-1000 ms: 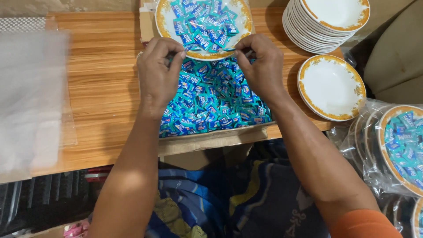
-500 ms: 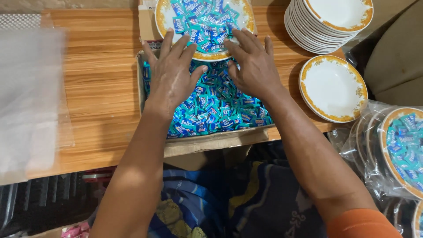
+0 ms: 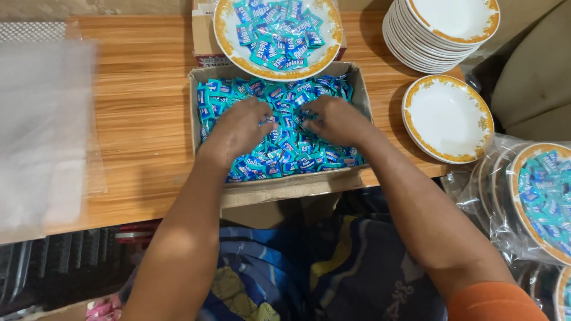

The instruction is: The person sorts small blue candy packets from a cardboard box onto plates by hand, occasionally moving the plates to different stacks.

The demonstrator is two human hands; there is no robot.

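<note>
Our left hand (image 3: pixel 238 128) and right hand (image 3: pixel 336 122) lie curled, fingers dug into the blue wrapped candies (image 3: pixel 285 151) beneath them, filling the cardboard box (image 3: pixel 285 187) at the tabletop's near edge. Beyond, toward the far edge, a gold-rimmed plate (image 3: pixel 223 35) holds more candies.
</note>
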